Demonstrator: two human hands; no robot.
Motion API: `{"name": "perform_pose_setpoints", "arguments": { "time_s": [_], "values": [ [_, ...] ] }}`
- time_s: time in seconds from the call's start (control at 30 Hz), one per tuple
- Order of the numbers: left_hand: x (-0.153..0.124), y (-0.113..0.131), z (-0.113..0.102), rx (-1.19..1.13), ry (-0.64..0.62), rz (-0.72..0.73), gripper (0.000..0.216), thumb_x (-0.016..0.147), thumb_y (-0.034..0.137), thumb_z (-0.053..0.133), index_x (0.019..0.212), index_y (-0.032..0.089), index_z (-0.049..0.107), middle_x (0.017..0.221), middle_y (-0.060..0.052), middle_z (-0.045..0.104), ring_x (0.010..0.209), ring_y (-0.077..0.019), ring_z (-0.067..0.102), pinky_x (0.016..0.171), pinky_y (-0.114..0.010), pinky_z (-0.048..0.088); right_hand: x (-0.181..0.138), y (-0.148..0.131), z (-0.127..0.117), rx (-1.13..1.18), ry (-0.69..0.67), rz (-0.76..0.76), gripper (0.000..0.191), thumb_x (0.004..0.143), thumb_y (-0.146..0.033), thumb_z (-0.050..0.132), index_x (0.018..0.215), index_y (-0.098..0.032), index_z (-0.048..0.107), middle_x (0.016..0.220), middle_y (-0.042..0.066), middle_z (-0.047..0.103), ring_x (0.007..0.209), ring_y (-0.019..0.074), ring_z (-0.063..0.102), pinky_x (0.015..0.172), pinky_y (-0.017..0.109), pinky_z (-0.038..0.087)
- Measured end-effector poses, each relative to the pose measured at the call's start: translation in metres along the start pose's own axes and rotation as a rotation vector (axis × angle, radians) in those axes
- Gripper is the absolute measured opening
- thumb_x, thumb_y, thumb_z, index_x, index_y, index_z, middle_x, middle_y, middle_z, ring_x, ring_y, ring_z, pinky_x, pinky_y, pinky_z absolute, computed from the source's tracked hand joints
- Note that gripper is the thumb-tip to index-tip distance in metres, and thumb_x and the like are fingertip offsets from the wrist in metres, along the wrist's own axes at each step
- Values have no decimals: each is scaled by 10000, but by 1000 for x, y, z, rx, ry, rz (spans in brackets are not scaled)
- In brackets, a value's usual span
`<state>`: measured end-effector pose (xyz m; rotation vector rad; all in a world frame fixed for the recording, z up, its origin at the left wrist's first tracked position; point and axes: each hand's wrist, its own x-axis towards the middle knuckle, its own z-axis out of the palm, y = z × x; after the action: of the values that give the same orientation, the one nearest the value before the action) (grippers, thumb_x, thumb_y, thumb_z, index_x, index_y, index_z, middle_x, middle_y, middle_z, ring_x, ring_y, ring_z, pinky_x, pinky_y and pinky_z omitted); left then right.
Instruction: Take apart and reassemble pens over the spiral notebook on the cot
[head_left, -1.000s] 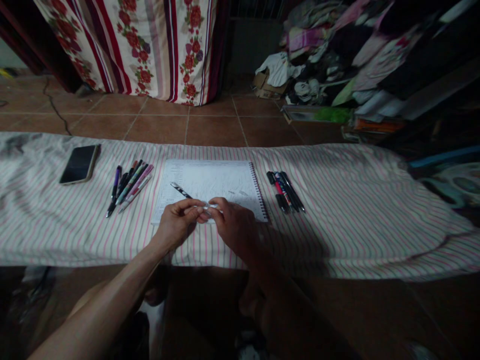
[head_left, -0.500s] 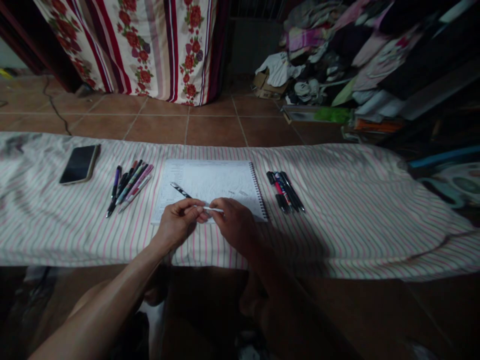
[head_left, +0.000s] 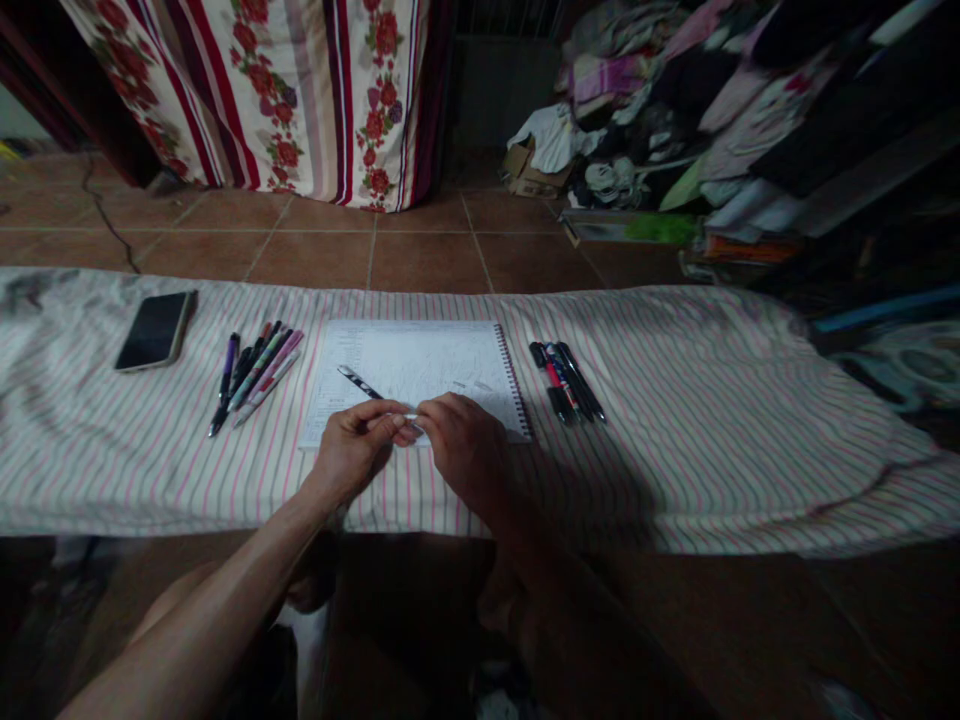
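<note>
Over the near edge of a spiral notebook, my left hand and my right hand meet. Both are closed, fingertips pinching a thin white stick-like piece, mostly covered by the fingers; its exact kind is unclear. A black-and-white patterned pen points up and left from beside my left fingers. Whether that hand also grips it, or it just lies on the page, I cannot tell. The page carries faint print and sketch-like marks, with two small greyish pieces near my right knuckles.
Several pens lie bunched left of the notebook, and several more to its right. A phone rests at the far left on the striped cloth. Beyond the tiled floor hang a floral curtain and piled clothes.
My right fingers have shifted slightly left along the white piece, so less of it shows between and past the fingers. The whole view has moved a little; the pens and notebook stay in place.
</note>
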<state>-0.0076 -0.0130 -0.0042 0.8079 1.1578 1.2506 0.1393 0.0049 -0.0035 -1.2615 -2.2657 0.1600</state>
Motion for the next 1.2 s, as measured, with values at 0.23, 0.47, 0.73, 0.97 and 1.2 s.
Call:
{"name": "perform_pose_setpoints", "arguments": {
  "time_s": [0.23, 0.47, 0.73, 0.97, 1.2],
  "values": [
    [0, 4, 4, 42, 36, 16, 258, 591, 280, 767, 765, 117, 669, 599, -42, 702, 566, -149, 646, 671, -289, 521, 1, -6, -4, -57, -28, 45, 194, 904, -199, 423, 791, -184, 579, 756, 27, 611, 725, 151, 558, 636, 266, 343],
    [0, 1, 3, 44, 30, 16, 241, 603, 278, 760, 762, 122, 670, 599, -41, 700, 561, -152, 645, 675, -301, 523, 2, -7, -5, -40, -104, 124, 218, 912, -237, 403, 796, -186, 580, 758, 19, 631, 683, 141, 568, 570, 262, 298],
    [0, 0, 2, 58, 8, 34, 207, 620, 273, 748, 755, 131, 679, 595, -34, 698, 569, -151, 648, 669, -291, 525, 1, -6, -6, -8, -108, 134, 248, 929, -276, 384, 805, -193, 582, 741, 16, 668, 689, 150, 614, 562, 262, 299],
    [-1, -2, 4, 92, -2, 53, 215, 640, 290, 736, 779, 136, 679, 618, -34, 706, 581, -148, 656, 653, -271, 526, 4, -5, -10, 93, -144, 225, 155, 907, -271, 433, 985, -183, 534, 729, 20, 695, 651, 169, 646, 552, 249, 334],
    [-2, 10, 5, 130, 61, 55, 238, 581, 301, 758, 739, 139, 686, 552, -16, 678, 528, -144, 630, 586, -267, 521, 3, -3, -6, 210, -68, 151, 108, 847, -286, 530, 876, -183, 548, 760, 26, 664, 683, 159, 618, 602, 245, 383]
  ]
}}
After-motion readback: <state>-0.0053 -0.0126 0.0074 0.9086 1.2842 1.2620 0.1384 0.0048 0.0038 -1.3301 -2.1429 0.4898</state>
